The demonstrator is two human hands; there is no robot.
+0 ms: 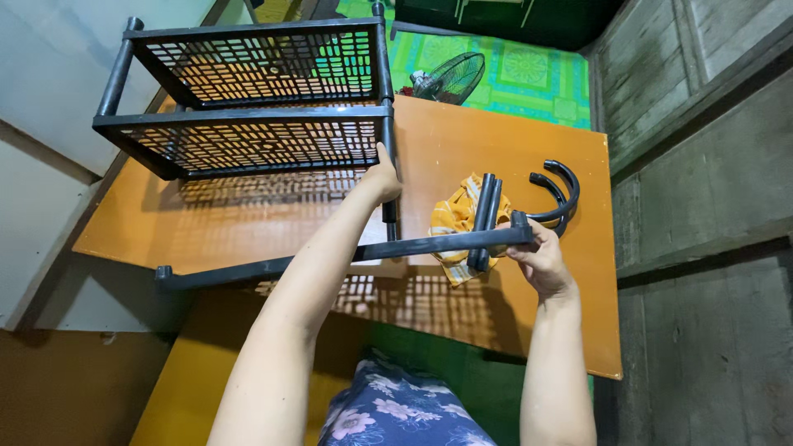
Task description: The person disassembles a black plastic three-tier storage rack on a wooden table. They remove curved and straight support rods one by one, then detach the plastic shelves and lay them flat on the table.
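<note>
A black plastic shelf rack (pixel 256 91) with perforated trays lies on its side on an orange table (pixel 462 140). My left hand (pixel 382 177) grips an upright black post of the rack near its middle tray. My right hand (pixel 541 260) holds the right end of a third black tray (pixel 347 254), seen edge-on, closest to me. Two short black tubes (pixel 486 216) stand next to my right hand, resting on a yellow patterned cloth (pixel 456 216). Curved black pieces (pixel 560 192) lie just beyond my right hand on the table.
A black floor fan (pixel 450 78) stands behind the table on a green patterned mat (pixel 529 78). A wooden wall (pixel 702 165) runs along the right. My lap in blue floral fabric (pixel 396 409) is at the bottom, near the table's front edge.
</note>
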